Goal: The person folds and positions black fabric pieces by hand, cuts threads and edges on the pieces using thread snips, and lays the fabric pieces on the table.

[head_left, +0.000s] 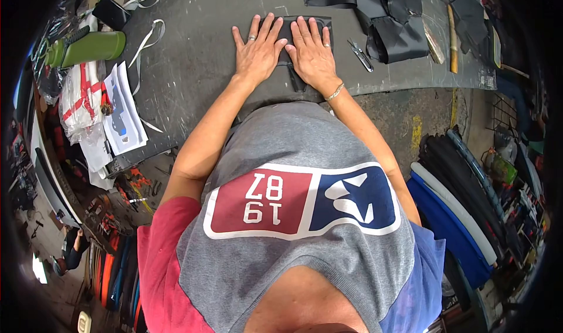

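Note:
My left hand [258,48] lies flat, palm down, on a piece of black fabric [286,31] on the dark table. Beside it, my right hand [312,51] presses flat on the same piece, fingers extended. The two thumbs nearly meet over the fabric. A narrow black strip [298,82] extends from the piece toward my body, between my wrists. Much of the fabric is hidden under my hands. To the right of my right hand rests a small pair of thread snips [360,56].
Black fabric pieces [399,31] are heaped at the table's far right, near a wooden stick [453,40]. On the left are a green bottle [88,48], printed papers [124,113] and white straps [143,48]. Fabric rolls [451,221] stand lower right; another person [73,250] is lower left.

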`<state>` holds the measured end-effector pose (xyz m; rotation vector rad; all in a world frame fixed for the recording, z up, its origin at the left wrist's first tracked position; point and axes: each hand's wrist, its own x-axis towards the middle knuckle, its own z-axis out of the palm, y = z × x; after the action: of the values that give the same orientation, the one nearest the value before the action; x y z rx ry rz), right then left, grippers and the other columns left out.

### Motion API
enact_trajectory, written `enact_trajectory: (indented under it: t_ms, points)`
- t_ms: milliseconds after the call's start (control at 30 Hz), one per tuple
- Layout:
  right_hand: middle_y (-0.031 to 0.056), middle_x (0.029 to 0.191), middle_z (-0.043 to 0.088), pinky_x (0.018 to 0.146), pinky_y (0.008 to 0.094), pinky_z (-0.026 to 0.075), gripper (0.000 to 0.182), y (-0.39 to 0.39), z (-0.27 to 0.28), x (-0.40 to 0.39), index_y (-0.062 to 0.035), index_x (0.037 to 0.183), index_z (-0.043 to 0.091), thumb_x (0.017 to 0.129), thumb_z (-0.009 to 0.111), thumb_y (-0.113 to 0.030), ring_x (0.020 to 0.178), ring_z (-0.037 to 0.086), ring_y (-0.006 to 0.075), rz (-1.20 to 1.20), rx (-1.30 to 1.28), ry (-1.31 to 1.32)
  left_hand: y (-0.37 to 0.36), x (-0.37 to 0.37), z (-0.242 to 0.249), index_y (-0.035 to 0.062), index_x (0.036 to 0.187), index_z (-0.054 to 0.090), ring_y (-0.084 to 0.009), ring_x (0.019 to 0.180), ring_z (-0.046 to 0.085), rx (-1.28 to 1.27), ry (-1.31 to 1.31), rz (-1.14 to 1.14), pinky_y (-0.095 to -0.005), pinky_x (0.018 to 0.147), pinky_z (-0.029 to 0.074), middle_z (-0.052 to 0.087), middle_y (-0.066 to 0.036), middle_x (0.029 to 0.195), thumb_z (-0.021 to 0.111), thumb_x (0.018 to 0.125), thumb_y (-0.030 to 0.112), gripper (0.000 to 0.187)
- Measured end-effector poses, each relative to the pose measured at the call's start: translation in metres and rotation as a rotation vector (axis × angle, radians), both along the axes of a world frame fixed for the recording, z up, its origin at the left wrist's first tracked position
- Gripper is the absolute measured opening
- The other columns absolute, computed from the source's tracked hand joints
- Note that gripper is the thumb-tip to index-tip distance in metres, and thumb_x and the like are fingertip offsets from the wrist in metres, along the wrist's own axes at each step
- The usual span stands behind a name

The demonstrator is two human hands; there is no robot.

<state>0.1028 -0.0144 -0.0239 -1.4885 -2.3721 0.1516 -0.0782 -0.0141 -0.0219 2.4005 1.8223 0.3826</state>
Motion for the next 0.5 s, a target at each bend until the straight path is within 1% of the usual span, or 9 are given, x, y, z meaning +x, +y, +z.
enact_trajectory:
  t_ms: [167, 233, 300, 333, 367, 400, 433, 467, 500]
  points:
    - [0.015, 0.162, 0.039, 0.123, 0.0586, 0.02, 0.061, 0.0, 0.001, -0.001, -0.0044, 0.153, 0.043, 0.103, 0.051, -0.038, 0.152, 0.03, 0.037, -0.004, 0.006, 0.015, -0.001, 0.0, -0.001, 0.0201, 0.158, 0.038, -0.0323, 0.155, 0.025, 0.01, -0.006, -0.002, -0.0771, 0.114, 0.017, 0.032, -0.005, 0.166, 0.042, 0.108, 0.041, 0.054]
    - [0.0168, 0.16, 0.04, 0.121, 0.0599, 0.022, 0.059, 0.001, 0.004, -0.001, -0.0025, 0.15, 0.045, 0.103, 0.052, -0.037, 0.149, 0.033, 0.0386, 0.004, 0.032, -0.022, 0.001, -0.001, 0.005, 0.0196, 0.157, 0.038, -0.0322, 0.154, 0.027, 0.018, -0.017, -0.022, -0.0766, 0.114, 0.019, 0.033, -0.005, 0.165, 0.042, 0.108, 0.042, 0.054]
    - [0.0208, 0.154, 0.045, 0.117, 0.0619, 0.028, 0.056, -0.002, 0.016, 0.0, 0.0003, 0.143, 0.05, 0.099, 0.056, -0.034, 0.144, 0.038, 0.0429, 0.025, 0.106, 0.005, 0.006, 0.001, 0.022, 0.0176, 0.155, 0.04, -0.0325, 0.15, 0.032, -0.037, 0.034, -0.021, -0.0727, 0.114, 0.023, 0.039, -0.006, 0.161, 0.046, 0.106, 0.041, 0.055]
    - [0.0205, 0.152, 0.046, 0.117, 0.0618, 0.028, 0.057, -0.003, 0.02, -0.001, 0.0, 0.142, 0.05, 0.097, 0.059, -0.034, 0.144, 0.038, 0.0431, -0.001, 0.079, 0.069, 0.01, 0.001, 0.027, 0.0164, 0.155, 0.041, -0.0324, 0.149, 0.035, -0.054, 0.008, -0.025, -0.0705, 0.114, 0.024, 0.042, -0.006, 0.159, 0.05, 0.105, 0.04, 0.056]
    - [0.0204, 0.152, 0.046, 0.118, 0.0617, 0.027, 0.057, -0.004, 0.03, -0.001, -0.0002, 0.142, 0.05, 0.096, 0.06, -0.033, 0.144, 0.038, 0.0429, -0.006, 0.039, 0.058, 0.015, 0.0, 0.032, 0.0153, 0.154, 0.042, -0.0324, 0.147, 0.037, -0.068, -0.017, -0.037, -0.0683, 0.115, 0.026, 0.045, -0.007, 0.156, 0.054, 0.103, 0.04, 0.057]
    - [0.0196, 0.152, 0.047, 0.119, 0.0603, 0.027, 0.056, -0.005, 0.027, 0.002, -0.0027, 0.144, 0.05, 0.096, 0.061, -0.031, 0.146, 0.037, 0.0417, 0.002, 0.053, 0.107, 0.019, 0.0, 0.046, 0.0127, 0.153, 0.044, -0.0331, 0.143, 0.041, -0.115, -0.037, -0.038, -0.0635, 0.115, 0.028, 0.05, -0.009, 0.15, 0.061, 0.099, 0.038, 0.062]
    - [0.0177, 0.153, 0.047, 0.121, 0.0582, 0.025, 0.056, -0.007, 0.027, 0.004, -0.0034, 0.144, 0.05, 0.097, 0.061, -0.031, 0.148, 0.035, 0.0393, -0.001, 0.031, 0.154, 0.024, -0.004, 0.043, 0.0131, 0.151, 0.047, -0.0325, 0.137, 0.045, -0.102, -0.061, -0.062, -0.0609, 0.115, 0.03, 0.054, -0.011, 0.142, 0.071, 0.092, 0.037, 0.068]
    - [0.0159, 0.155, 0.046, 0.123, 0.0565, 0.023, 0.057, -0.007, 0.027, 0.007, -0.0044, 0.146, 0.05, 0.098, 0.061, -0.033, 0.15, 0.033, 0.0372, 0.014, -0.022, 0.182, 0.028, -0.006, 0.048, 0.0111, 0.15, 0.048, -0.0353, 0.133, 0.048, -0.134, -0.078, -0.08, -0.0582, 0.115, 0.031, 0.055, -0.014, 0.139, 0.075, 0.088, 0.037, 0.072]
    - [0.0154, 0.156, 0.045, 0.124, 0.0558, 0.022, 0.057, -0.008, 0.023, 0.009, -0.0052, 0.148, 0.049, 0.099, 0.06, -0.033, 0.151, 0.032, 0.0361, 0.02, -0.029, 0.25, 0.03, -0.006, 0.055, 0.0094, 0.15, 0.047, -0.0367, 0.133, 0.047, -0.202, -0.088, -0.061, -0.0579, 0.113, 0.033, 0.054, -0.016, 0.138, 0.08, 0.083, 0.036, 0.079]
